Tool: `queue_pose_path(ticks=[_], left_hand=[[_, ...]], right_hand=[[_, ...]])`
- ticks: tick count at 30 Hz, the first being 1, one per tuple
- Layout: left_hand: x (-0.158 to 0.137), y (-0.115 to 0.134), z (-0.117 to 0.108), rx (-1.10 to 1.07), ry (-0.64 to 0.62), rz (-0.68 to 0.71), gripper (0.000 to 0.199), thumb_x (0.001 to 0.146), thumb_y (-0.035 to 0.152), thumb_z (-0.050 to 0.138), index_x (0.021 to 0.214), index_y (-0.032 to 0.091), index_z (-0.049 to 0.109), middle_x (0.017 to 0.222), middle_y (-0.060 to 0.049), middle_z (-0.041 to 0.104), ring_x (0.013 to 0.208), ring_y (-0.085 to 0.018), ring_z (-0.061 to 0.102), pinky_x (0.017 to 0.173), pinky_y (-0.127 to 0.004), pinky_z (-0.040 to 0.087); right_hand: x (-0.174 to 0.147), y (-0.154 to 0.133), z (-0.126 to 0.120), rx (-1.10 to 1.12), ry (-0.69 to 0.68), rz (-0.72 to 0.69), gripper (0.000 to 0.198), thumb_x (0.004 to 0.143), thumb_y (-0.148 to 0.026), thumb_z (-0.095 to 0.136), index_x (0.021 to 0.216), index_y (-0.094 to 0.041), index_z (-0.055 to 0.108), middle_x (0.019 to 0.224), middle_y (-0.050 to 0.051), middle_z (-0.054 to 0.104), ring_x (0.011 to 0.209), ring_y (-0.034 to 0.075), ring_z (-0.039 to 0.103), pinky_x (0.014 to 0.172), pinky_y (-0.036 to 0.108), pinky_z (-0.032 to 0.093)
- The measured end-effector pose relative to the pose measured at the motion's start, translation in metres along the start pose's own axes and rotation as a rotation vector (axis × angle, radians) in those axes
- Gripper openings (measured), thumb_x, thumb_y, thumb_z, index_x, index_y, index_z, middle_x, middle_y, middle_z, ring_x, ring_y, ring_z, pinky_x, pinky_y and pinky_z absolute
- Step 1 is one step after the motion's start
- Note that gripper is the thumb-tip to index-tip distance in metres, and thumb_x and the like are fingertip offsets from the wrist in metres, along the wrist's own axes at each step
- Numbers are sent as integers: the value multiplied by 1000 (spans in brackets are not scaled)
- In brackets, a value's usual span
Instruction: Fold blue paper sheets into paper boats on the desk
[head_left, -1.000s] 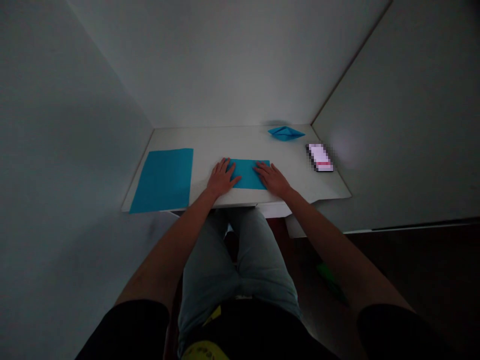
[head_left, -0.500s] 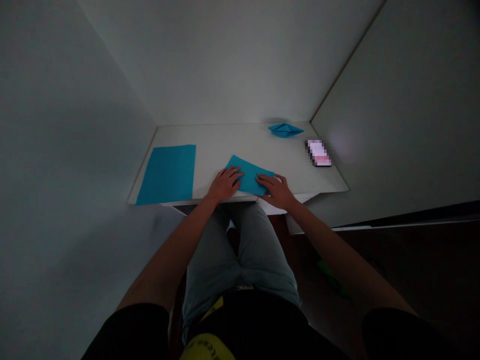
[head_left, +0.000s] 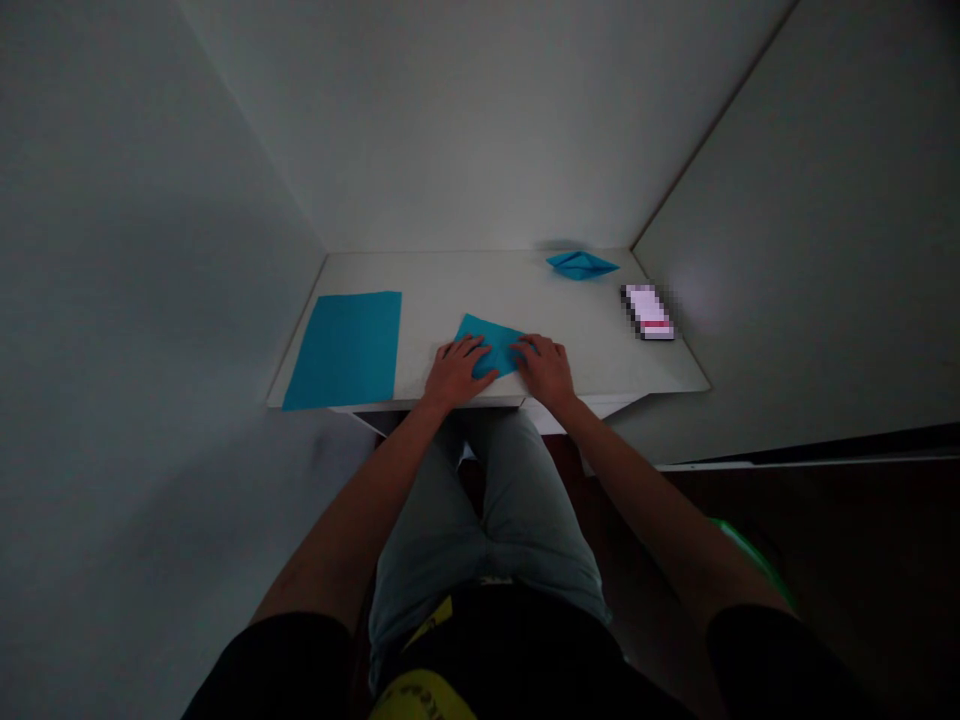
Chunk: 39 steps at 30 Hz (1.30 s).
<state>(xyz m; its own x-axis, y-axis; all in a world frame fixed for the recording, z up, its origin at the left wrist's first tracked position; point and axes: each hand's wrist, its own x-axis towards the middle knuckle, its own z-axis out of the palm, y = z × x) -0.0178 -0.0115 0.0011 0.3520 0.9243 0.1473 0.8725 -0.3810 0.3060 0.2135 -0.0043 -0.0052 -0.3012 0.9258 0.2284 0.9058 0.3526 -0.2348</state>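
A folded piece of blue paper lies near the front edge of the white table, between my two hands. My left hand rests on its left part, fingers spread and pressing down. On the right side, my right hand lies over the paper with its fingers stretched and a little bent. Both hands cover parts of the sheet, so its full outline is hidden. Neither hand has lifted it off the table.
A larger flat blue sheet lies at the left of the white table. A folded blue paper boat sits at the back right, near a phone with a lit screen. Walls border the table at the back and sides.
My right hand has moved inward and up over the paper, from its right end. Less of the paper's right side shows now. The view has shifted slightly.
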Motion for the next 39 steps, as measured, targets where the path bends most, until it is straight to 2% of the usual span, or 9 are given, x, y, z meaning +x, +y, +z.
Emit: queue_pose_path(ticks=[5, 11, 14, 17, 21, 25, 30, 34, 39], left_hand=[[-3, 2, -1, 7, 1, 18, 63, 107, 61, 66, 160, 28, 66, 175, -9, 56, 164, -34, 48, 133, -55, 37], [-19, -1, -10, 23, -79, 123, 81, 98, 71, 75, 166, 29, 60, 177, -9, 53, 163, -38, 48, 134, -56, 36], [-26, -13, -18, 11, -159, 217, 72, 101, 61, 75, 164, 28, 61, 176, -10, 54, 162, -36, 50, 134, -55, 37], [-26, -28, -26, -32, -196, 269, 56, 107, 49, 69, 159, 28, 66, 167, -9, 65, 155, -32, 59, 131, -50, 42], [-19, -27, -29, -53, -24, 176, 55, 104, 45, 76, 154, 25, 66, 157, -12, 71, 147, -32, 64, 126, -49, 46], [-9, 6, -19, -41, 200, -95, 61, 96, 45, 87, 144, 14, 65, 149, -21, 68, 139, -37, 63, 116, -49, 52], [-6, 46, 3, -33, 81, -146, 21, 109, 36, 68, 123, 21, 72, 132, -15, 75, 127, -35, 66, 109, -49, 52], [-9, 55, 9, -11, 67, -127, 29, 111, 39, 63, 134, 25, 73, 145, -13, 73, 134, -35, 62, 112, -52, 48], [-5, 41, 2, -44, -5, -79, 38, 109, 25, 58, 142, 34, 75, 156, -4, 71, 141, -34, 58, 116, -56, 44]], right_hand=[[3, -2, 15, 76, -101, -77, 51, 118, -33, 42, 162, -19, 64, 172, 13, 58, 160, 32, 55, 131, 56, 44], [4, 19, 12, 112, -157, -100, 56, 117, -38, 44, 168, -20, 57, 178, 12, 49, 167, 32, 46, 138, 61, 35], [-2, 28, 7, 130, -165, -152, 55, 117, -40, 43, 167, -24, 59, 178, 10, 51, 166, 31, 48, 137, 61, 37], [-9, 31, 3, 125, -165, -191, 55, 118, -43, 43, 167, -26, 59, 177, 9, 52, 165, 32, 50, 135, 61, 40], [-16, 25, -1, 84, -160, -176, 54, 119, -45, 43, 166, -26, 60, 177, 9, 53, 162, 33, 52, 128, 58, 46], [-21, 12, -3, 8, -147, -99, 54, 119, -49, 44, 166, -29, 61, 176, 8, 55, 153, 37, 58, 120, 56, 49], [-27, -4, -2, -50, -125, -25, 54, 120, -46, 38, 168, -31, 59, 173, 8, 59, 142, 36, 60, 112, 53, 48], [-33, -12, 0, -59, -98, 21, 53, 120, -40, 37, 167, -30, 60, 170, 9, 61, 137, 35, 59, 108, 50, 44], [-31, -9, -10, -40, -86, -12, 48, 118, -43, 41, 151, -28, 73, 152, 12, 74, 130, 36, 59, 109, 52, 40]])
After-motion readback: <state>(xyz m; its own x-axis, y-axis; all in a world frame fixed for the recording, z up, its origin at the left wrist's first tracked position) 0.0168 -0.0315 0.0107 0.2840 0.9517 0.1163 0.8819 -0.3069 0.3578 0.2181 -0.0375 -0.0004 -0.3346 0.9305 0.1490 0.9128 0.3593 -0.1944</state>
